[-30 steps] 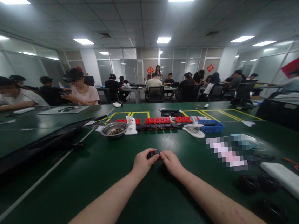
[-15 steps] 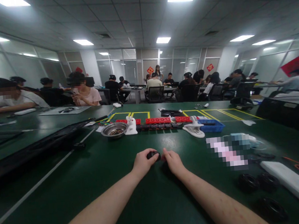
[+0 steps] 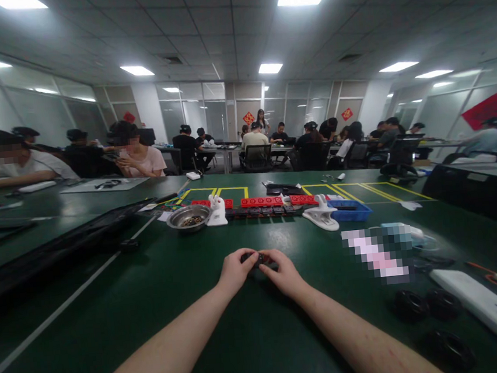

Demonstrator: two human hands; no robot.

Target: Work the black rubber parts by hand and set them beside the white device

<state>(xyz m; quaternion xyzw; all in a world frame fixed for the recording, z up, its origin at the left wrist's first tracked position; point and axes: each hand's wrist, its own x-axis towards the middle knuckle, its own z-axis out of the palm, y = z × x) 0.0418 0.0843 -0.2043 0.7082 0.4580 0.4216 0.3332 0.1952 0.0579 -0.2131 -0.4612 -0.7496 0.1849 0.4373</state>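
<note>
A small, dark rounded piece point(image 3: 259, 259) is between my two hands, just above the green table; fingers cover most of it, so its kind does not show. My left hand point(image 3: 238, 269) is closed on its left side, thumb laid across the front. From the right, my right hand point(image 3: 282, 270) pinches at the same piece with thumb and fingers. Beyond the hands stands a metal bowl point(image 3: 176, 221) with small parts in it. Beside it is a row of red blocks point(image 3: 262, 201) with dark pieces in front, between two white stands point(image 3: 217, 210).
A blue tray point(image 3: 352, 214) sits behind the right white stand. Several black rings point(image 3: 445, 302) and a white flat device point(image 3: 484, 310) lie at the right, near cables. A long black object point(image 3: 82, 240) stretches along the left. People sit at tables further back.
My right hand has moved left and its thumb and fingers have come onto the dark piece. My left hand still holds it, with its thumb shifted slightly.
</note>
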